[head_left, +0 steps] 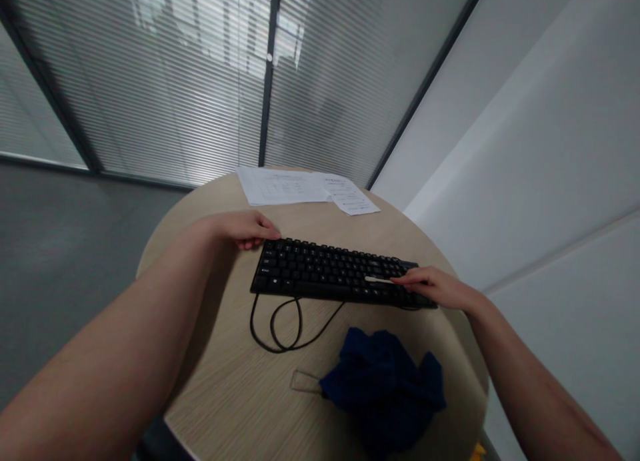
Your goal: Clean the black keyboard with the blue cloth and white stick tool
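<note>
A black keyboard [320, 268] lies a little slanted across the round table, its keys facing up. At its far left corner my left hand [250, 229] is closed, with the thumb and fingertips gripping the edge. My right hand [430, 284] rests over the keyboard's right end and pinches a thin white cotton swab [377, 280]. The swab's pale tip points left, over the keys right of the middle. The fingers cover the swab's other end and part of the number keys. A black cable [287, 348] comes out from under the keyboard and loops on the near side.
A crumpled dark blue cloth [385, 381] lies on the near part of the wooden table [235, 388], with a thin wire-like loop [305, 381] at its left. Printed paper sheets [285, 186] lie at the far edge. Beyond stand a glass partition with blinds [190, 81] and a white wall [540, 148].
</note>
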Demonstrator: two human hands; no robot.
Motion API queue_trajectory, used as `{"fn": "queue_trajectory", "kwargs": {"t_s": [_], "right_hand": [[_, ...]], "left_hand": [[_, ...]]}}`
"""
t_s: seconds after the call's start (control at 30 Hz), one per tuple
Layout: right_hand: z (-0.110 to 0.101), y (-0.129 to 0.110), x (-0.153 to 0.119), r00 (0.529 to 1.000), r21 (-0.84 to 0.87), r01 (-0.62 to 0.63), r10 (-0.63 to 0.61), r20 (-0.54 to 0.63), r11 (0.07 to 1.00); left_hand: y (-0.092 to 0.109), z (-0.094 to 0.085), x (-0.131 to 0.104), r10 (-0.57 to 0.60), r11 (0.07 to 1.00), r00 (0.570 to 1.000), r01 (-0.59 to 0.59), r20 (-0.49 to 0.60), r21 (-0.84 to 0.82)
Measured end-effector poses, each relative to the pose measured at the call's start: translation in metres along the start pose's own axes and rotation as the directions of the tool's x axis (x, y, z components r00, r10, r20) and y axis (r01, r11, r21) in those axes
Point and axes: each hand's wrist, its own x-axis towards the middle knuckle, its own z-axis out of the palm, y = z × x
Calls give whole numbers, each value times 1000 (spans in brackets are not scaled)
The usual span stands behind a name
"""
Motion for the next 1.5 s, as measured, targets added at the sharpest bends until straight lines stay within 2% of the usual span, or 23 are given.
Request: {"fn": "queue_trajectory", "kwargs": {"t_s": [0.23,0.37,0.67,1.1,1.5], "right_hand": [[6,-13,15,996,-60,87,-89,-22,994],[8,-25,28,996,-94,94,-94,0,991],[11,-49,47,985,-154,171,-166,45,973],[19,-100,81,973,-195,231,-227,45,953],[27,-108,93,964,-220,265,-266,24,939]], "left_hand": [[3,0,-1,5,999,1000,-5,16,43],[4,1,-2,31,998,999,-31,19,54],[2,0,1,-17,998,1000,17,2,68],[5,2,-3,-46,999,999,46,-14,16],[3,3,-1,-26,1000,1000,26,-11,1]]}}
